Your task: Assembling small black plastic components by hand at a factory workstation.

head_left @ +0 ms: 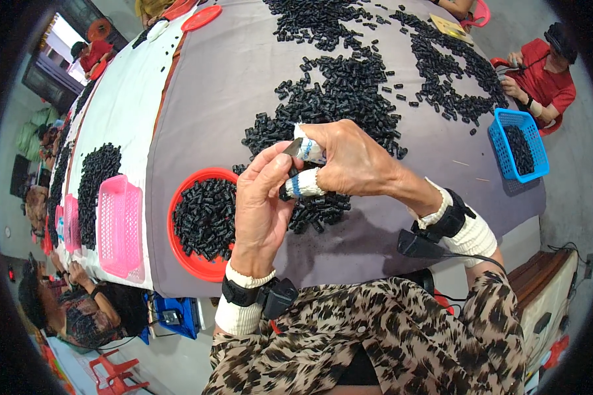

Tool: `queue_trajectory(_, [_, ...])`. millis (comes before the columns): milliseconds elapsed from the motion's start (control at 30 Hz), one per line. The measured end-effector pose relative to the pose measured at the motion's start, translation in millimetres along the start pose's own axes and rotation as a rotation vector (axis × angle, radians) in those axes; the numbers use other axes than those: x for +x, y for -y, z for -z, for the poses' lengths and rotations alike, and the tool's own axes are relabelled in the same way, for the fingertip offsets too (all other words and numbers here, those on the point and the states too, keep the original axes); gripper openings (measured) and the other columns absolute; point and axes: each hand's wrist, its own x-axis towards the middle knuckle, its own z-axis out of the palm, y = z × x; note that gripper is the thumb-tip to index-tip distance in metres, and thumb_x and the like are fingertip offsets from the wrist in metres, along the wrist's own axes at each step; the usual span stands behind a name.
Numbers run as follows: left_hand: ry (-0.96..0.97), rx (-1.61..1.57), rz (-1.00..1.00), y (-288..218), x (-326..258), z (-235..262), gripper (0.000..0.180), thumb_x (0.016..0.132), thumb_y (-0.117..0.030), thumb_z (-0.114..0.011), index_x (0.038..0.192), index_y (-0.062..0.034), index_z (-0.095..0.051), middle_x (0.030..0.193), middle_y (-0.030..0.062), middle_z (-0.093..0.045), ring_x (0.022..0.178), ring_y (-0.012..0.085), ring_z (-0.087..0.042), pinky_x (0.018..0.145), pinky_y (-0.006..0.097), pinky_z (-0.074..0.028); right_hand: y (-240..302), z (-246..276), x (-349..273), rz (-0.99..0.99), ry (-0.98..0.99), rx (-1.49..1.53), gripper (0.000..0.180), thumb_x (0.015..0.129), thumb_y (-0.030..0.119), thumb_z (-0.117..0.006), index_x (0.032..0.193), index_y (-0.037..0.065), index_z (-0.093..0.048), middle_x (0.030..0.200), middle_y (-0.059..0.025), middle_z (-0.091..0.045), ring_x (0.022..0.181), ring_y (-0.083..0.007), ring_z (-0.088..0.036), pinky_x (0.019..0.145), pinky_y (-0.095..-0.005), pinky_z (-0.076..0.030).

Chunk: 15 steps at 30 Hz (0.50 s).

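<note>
My left hand [262, 207] and my right hand [359, 155] meet above the table in front of me. White wraps [304, 183] cover fingers of the right hand. That hand is closed on a small grey blade [293, 147], its tip beside my left thumb and fingertips. The left fingers are pinched together; a bit of black shows between the hands, mostly hidden, and I cannot make out its shape. Beyond and below the hands spreads a large pile of short black cylindrical pieces [349, 85]. A round red tray [178, 247] full of such pieces stands left of my left hand.
A blue basket [539, 148] with black pieces stands at the right table edge, near a person in red [548, 82]. Pink baskets [120, 227] and more black piles line the white-covered table part [122, 99] at left. Other people sit around. A red lid [202, 18] lies far off.
</note>
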Motion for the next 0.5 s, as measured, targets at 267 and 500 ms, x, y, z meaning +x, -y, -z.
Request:
queue_trajectory(267, [0.042,-0.083,-0.026,4.7,-1.2,6.4,0.024,0.088,-0.010,-0.052,0.108,0.0029,-0.052,0.097,0.0102,-0.060,0.088,0.0158,-0.059,0.079,0.029,-0.049,-3.1,3.2,1.1,0.035,0.054,-0.009,0.035,0.065,0.029,-0.069,0.075,-0.002,-0.057,0.066,-0.0160,-0.059,0.058,-0.0263,-0.057,0.056,-0.0354,-0.044])
queue_trajectory(500, [0.088,-0.117,-0.022,5.2,-3.1,7.2,0.024,0.088,-0.010,-0.052,0.107,0.0029,-0.052,0.099,0.0110,-0.060,0.089,0.0174,-0.059,0.080,0.030,-0.049,-1.7,4.3,1.4,0.027,0.139,-0.032,0.037,0.066,0.030,-0.068,0.075,-0.004,-0.057,0.065,-0.0161,-0.059,0.058,-0.0279,-0.057,0.056,-0.0372,-0.043])
